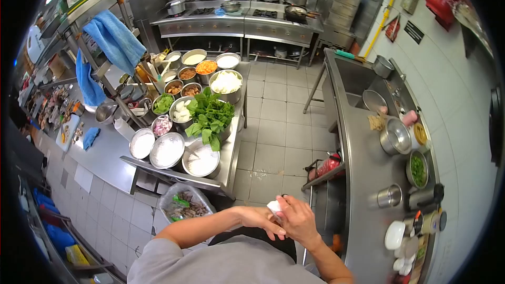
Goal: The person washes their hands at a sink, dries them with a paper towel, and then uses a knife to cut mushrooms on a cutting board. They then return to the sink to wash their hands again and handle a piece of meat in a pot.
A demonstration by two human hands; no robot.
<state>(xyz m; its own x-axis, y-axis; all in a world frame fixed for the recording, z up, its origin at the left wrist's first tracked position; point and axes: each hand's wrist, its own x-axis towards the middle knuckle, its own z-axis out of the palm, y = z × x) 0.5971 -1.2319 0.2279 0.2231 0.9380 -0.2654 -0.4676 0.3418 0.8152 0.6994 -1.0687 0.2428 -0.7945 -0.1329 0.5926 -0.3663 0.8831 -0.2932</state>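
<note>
My right hand (299, 222) is closed around a small white item (274, 206), held in front of my body. Beside and partly under it is my left hand (259, 221), its fingers partly extended below the white item. Both hands are close together or touching. I cannot make out what the white item is. To the left of my hands, a bin (213, 206) lined with a clear bag holds green and brown scraps.
A steel table (231, 144) at the left bears bowls of ingredients and leafy greens (211, 117). Along the right runs a steel counter (363, 189) with a sink (357, 79), pots and containers. Stoves (202, 25) stand at the back, across the tiled floor (271, 131).
</note>
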